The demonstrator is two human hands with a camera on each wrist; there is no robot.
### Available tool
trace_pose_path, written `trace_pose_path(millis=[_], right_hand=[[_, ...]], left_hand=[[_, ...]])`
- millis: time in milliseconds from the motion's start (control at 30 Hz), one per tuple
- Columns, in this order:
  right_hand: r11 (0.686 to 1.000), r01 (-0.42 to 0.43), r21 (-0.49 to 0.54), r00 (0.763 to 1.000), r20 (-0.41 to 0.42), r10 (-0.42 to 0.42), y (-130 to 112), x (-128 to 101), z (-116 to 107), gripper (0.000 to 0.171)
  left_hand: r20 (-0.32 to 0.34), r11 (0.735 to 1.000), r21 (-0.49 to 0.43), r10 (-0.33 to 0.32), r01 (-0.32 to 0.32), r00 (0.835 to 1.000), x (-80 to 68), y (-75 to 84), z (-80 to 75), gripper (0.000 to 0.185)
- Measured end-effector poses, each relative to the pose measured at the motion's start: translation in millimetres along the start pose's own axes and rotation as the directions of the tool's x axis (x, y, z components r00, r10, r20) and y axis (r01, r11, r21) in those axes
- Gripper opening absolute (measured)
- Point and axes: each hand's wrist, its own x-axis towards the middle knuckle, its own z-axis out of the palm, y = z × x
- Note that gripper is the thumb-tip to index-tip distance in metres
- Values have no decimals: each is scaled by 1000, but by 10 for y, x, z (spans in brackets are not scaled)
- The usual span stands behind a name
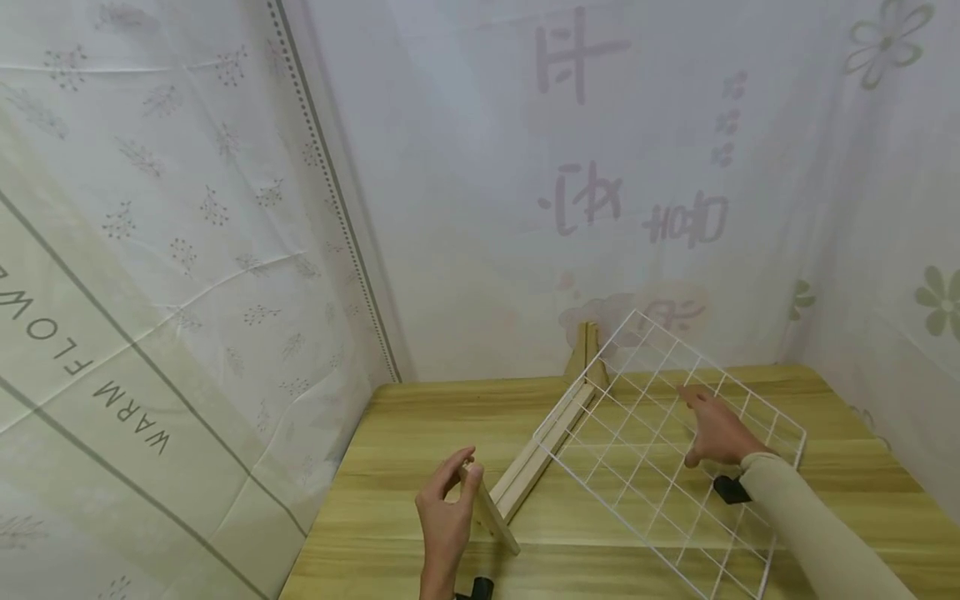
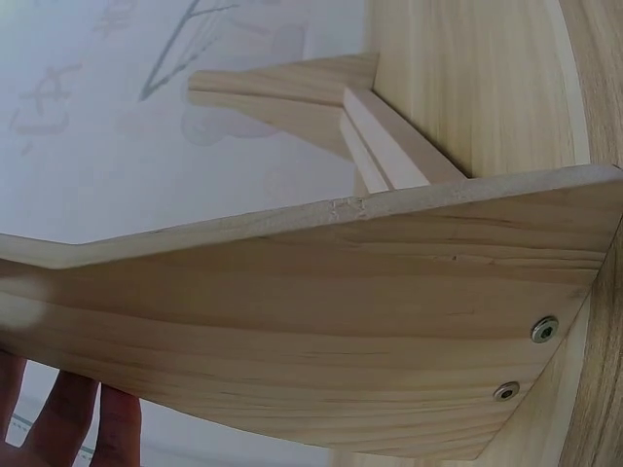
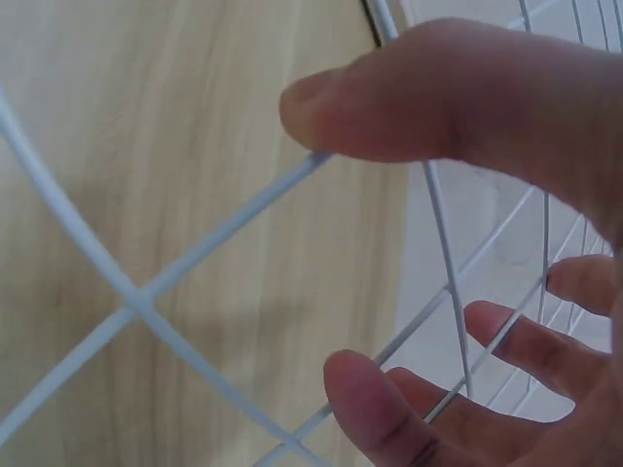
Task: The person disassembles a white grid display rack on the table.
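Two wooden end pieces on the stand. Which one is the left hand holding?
The near end piece, closest to the camera; the left hand grips it. The far one stands untouched by the wall.

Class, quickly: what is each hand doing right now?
Left hand: grips the wooden end piece.
Right hand: open, fingers on the white wire grid.

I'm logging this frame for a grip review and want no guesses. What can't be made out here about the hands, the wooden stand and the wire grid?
- Head view: whether the right hand grips the wire grid or only rests on it.
- Left wrist view: most of the left hand, hidden behind the wooden stand.
- Head view: black objects at both wrists, partly hidden.
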Motion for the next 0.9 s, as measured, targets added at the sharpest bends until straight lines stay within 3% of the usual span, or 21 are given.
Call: trace_pose_path(millis=[433,600,767,900], right_hand=[[998,54,-36,993,106,-50,68,-109,77,123],[996,55,-69,985,169,-43,115,-133,111,122],[999,10,-33,967,253,-1,153,-135,150,123],[998,50,-38,960,276,-38,198,-141,168,126]], left_hand=[[-6,1000,8,15,-15,1000,-36,24,-12,22],[-2,1000,15,20,-20,1000,-48,42,-8,22],[-4,1000,19,19,-19,1000,-56,53,-12,23],[-3,1000,12,7,-7,1000,-56,59,-12,24]])
